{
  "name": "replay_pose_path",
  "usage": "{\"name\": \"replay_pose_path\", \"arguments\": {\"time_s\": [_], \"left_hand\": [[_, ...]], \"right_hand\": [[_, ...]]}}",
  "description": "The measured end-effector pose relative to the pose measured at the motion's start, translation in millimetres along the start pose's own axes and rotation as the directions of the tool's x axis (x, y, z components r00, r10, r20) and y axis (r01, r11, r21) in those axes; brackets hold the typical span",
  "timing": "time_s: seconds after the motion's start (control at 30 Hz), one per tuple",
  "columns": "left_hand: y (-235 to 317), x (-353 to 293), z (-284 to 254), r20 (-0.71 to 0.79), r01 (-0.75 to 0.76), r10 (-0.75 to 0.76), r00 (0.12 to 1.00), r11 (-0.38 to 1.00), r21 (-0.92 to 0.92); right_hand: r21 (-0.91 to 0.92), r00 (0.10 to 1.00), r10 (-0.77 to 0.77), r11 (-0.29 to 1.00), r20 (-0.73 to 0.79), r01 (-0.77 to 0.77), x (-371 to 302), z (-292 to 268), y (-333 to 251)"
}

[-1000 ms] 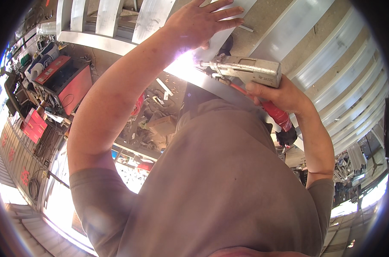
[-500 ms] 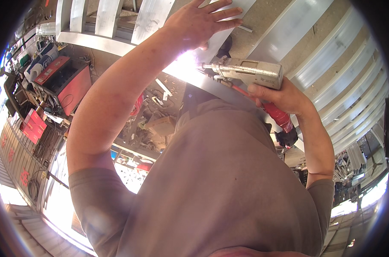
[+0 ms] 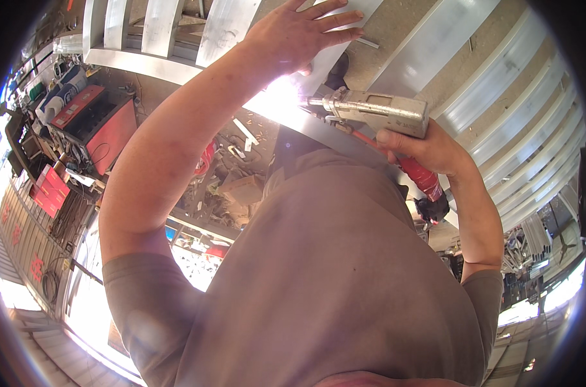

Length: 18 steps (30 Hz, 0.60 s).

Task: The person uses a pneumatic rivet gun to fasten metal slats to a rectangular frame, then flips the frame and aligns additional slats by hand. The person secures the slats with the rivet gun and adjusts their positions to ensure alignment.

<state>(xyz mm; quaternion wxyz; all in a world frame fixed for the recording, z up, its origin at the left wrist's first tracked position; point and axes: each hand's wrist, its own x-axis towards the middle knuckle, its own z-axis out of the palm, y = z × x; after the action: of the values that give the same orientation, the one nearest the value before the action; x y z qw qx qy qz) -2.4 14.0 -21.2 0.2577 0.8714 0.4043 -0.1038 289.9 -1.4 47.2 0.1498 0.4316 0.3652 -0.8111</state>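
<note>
That boxy metal torch point(image 3: 380, 111), nose right by the glare point(image 3: 277, 102), looks stiff and kinda hefty, so I'd grab the red-wrapped handle point(image 3: 422, 177), where the right hand point(image 3: 429, 151) has it. Left hand point(image 3: 296, 33) is splayed, gripping nothing visible, near smooth, shiny, flat metal slats point(image 3: 431, 48).

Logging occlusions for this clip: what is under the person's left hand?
A pale metal strip shows past the left hand, near a white glare. What lies directly beneath is covered; whether the hand touches it cannot be told.
</note>
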Motion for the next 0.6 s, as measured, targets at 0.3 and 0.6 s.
{"name": "replay_pose_path", "arguments": {"time_s": [0.3,0.6], "left_hand": [[1.5,3.4,0.7,-0.127,0.005,0.003,0.992,0.998,0.064],[12.1,23.0,-35.5,0.024,0.132,-0.131,0.991,0.991,-0.007]], "right_hand": [[-0.008,1.000,0.017,1.000,-0.015,-0.017,-2.6,-2.1,6.2],[0.004,1.000,0.000,1.000,-0.001,0.000,-5.0,-3.5,8.4]]}}
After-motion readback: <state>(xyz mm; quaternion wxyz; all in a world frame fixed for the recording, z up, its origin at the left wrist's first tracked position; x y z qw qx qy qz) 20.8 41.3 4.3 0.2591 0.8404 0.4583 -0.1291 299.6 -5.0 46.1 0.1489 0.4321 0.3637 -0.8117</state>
